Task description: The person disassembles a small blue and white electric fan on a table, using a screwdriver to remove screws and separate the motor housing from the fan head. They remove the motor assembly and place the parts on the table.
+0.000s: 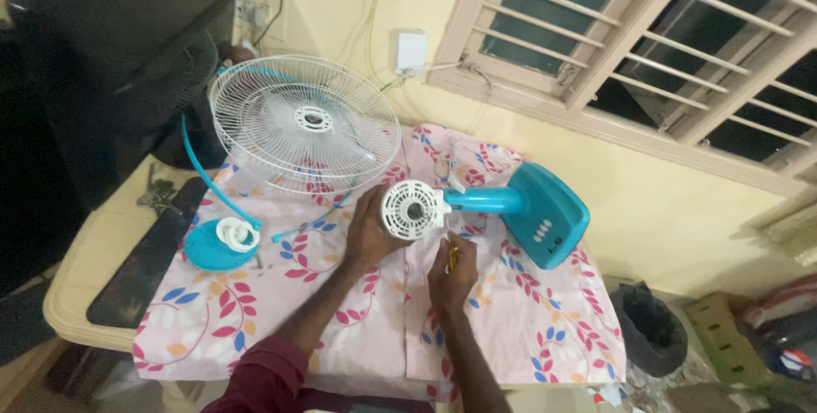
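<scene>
Two hands: both on the job, over a floral cloth [528,319].
Left hand [368,232]: wrapped around the white motor housing [410,209], gripping its side.
Right hand [451,272]: just below the housing, closed on a small yellow-handled tool [453,256].
Motor housing: round, vented, joined to a teal neck and teal base [549,213] lying right of the hands.
Wire grille [305,122]: white, propped up beyond the left hand.
Teal cap [219,243]: left of the left hand, white ring on it.
Bin [651,328]: black-lined, far right; contents unclear.
Surface: cloth-covered table; window above.

Tool in right hand [451,272] mostly hidden, keys [157,198] too small, bin [651,328] dim
</scene>
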